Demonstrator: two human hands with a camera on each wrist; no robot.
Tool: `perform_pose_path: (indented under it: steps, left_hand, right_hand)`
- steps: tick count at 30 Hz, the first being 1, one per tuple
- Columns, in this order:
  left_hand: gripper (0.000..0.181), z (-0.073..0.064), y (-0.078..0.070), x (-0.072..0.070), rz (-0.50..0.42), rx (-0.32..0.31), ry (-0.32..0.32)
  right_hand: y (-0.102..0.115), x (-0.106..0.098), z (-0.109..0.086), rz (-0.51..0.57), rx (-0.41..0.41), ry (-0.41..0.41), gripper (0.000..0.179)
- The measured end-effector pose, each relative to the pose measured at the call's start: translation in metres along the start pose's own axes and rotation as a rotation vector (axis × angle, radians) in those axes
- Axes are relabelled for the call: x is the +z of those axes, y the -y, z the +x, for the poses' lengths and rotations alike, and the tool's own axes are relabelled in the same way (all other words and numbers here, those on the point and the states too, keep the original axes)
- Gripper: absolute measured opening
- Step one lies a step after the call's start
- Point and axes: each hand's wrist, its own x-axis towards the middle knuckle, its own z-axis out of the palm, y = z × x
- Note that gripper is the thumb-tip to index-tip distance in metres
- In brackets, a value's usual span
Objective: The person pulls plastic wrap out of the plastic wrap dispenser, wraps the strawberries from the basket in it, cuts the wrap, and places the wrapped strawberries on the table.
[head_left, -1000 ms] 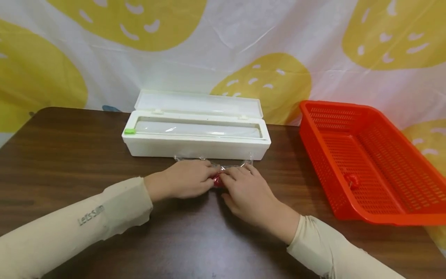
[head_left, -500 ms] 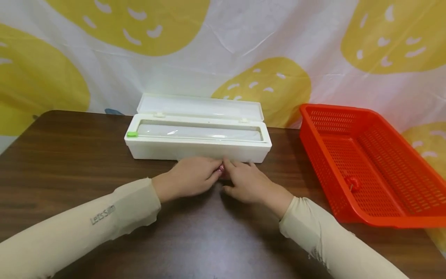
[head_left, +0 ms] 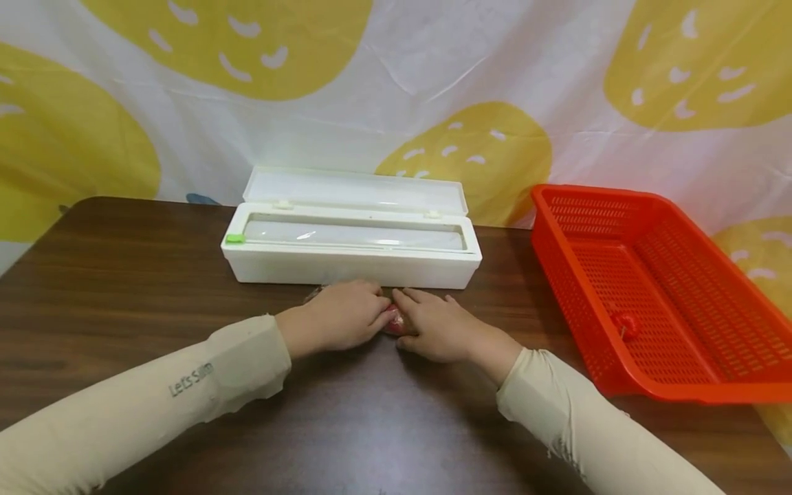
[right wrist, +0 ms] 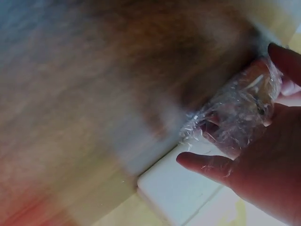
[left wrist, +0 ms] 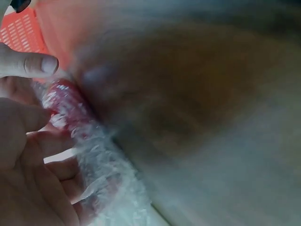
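Nearest, two cream sleeves come in over the dark wooden table, from eight and four o'clock. The left sleeve carries dark lettering, "Let's Slim", its last letters slightly blurred. The left hand and right hand meet near the middle, backs upward, fingers relaxed and laid over a red thing wrapped in crumpled clear film. Neither hand is clenched round it; the thumbs stand apart from the fingers. The wrapped thing lies on the table between and beneath them, its red showing in the gap. At three o'clock sits a red perforated basket, with a small red piece inside toward its near left. Just beyond the hands, at twelve o'clock, stands a white box, lid raised, a green tab at its nine o'clock end. Behind hangs a yellow-patterned cloth.
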Motion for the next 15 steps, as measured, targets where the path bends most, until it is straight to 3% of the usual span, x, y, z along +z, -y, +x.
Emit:
perform_pose_path:
  steps: [3,5,9,12,15]
  left_hand:
    - [0.034,0.000,0.000,-0.004,-0.011,0.002,0.007]
    - [0.031,0.001,0.001,-0.008,-0.010,0.001,0.001]
    - [0.029,0.004,0.001,-0.012,-0.032,0.013,-0.037]
    - [0.027,0.007,0.000,-0.011,-0.122,0.030,-0.011]
    - [0.027,0.009,-0.002,-0.009,-0.244,-0.010,0.048]
  right_hand:
    - [-0.005,-0.004,0.000,0.072,-0.039,-0.048,0.070]
    - [-0.008,-0.008,0.000,0.148,-0.042,-0.111,0.055]
    - [-0.013,-0.014,-0.002,0.247,0.049,-0.245,0.035]
    - [-0.014,-0.016,-0.004,0.243,0.114,-0.284,0.037]
    - [-0.013,-0.015,-0.005,0.234,0.127,-0.282,0.037]
